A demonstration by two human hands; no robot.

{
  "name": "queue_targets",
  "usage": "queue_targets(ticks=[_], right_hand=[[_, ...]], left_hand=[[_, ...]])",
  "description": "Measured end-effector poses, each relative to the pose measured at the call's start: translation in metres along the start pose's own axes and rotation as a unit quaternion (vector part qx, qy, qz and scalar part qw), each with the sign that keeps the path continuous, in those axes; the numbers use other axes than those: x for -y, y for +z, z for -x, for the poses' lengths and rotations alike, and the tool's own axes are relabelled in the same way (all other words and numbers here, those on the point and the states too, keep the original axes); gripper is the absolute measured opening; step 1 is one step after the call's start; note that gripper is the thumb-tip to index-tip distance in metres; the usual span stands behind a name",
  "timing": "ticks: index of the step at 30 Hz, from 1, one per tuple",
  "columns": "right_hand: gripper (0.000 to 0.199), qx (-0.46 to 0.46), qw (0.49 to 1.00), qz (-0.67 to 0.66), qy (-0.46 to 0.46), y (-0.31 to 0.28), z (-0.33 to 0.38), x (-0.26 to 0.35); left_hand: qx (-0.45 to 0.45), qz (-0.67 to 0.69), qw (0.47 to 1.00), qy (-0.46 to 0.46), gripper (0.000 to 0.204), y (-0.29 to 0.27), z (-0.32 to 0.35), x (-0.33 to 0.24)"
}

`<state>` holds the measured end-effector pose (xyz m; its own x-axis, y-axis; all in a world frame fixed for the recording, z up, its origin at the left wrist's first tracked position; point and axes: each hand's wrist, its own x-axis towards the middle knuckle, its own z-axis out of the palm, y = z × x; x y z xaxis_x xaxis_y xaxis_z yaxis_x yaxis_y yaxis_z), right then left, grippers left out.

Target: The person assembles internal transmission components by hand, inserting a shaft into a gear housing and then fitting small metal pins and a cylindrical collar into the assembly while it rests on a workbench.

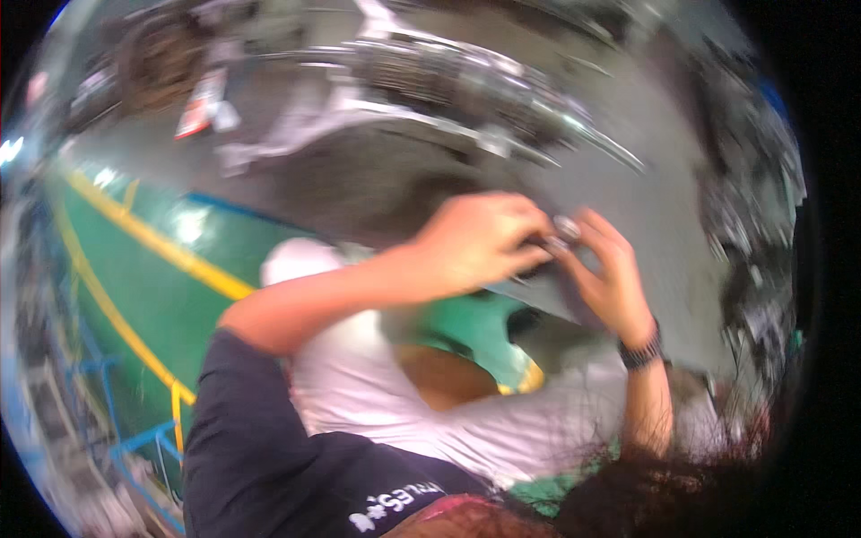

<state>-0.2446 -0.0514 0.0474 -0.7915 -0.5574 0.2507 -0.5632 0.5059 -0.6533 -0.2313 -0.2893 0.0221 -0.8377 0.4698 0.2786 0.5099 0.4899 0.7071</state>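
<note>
Just above the lap and in front of the grey surface (662,224), a small metal piece (565,228) sits between the two hands, pinched in the grip of the right hand (613,273) between thumb and finger. The left hand (484,240) bends its fingers right beside it, but blur means I cannot tell whether its grip is closed on anything. Beyond them, a large metal shaft (448,79) lies on the surface, near a red and white card (203,106).
</note>
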Motion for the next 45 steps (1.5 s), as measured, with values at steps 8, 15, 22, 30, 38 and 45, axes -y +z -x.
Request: queue_targets(ticks=[8, 15, 22, 30, 38, 45], right_hand=[[0.018, 0.017, 1.000, 0.013, 0.010, -0.013, 0.013, -0.005], [0.014, 0.039, 0.999, 0.036, 0.001, -0.012, 0.015, -0.007], [0.014, 0.033, 0.998, 0.049, -0.022, -0.011, 0.015, 0.000], [0.018, 0.032, 0.987, 0.149, -0.045, -0.008, 0.017, 0.008], [0.020, 0.023, 0.987, 0.155, -0.046, -0.008, 0.016, 0.002], [0.019, 0.032, 0.989, 0.133, -0.051, -0.007, 0.016, 0.003]], left_hand=[[0.013, 0.025, 0.998, -0.053, 0.022, -0.002, -0.010, -0.013], [0.025, -0.037, 0.999, 0.000, 0.020, -0.007, -0.008, -0.013], [0.031, -0.065, 0.996, 0.049, 0.016, -0.006, -0.005, -0.015], [0.032, -0.092, 0.993, 0.065, 0.016, -0.006, -0.002, -0.016], [0.044, -0.107, 0.991, 0.073, 0.016, -0.008, -0.003, -0.018], [0.029, -0.093, 0.993, 0.063, 0.018, -0.011, -0.004, -0.017]])
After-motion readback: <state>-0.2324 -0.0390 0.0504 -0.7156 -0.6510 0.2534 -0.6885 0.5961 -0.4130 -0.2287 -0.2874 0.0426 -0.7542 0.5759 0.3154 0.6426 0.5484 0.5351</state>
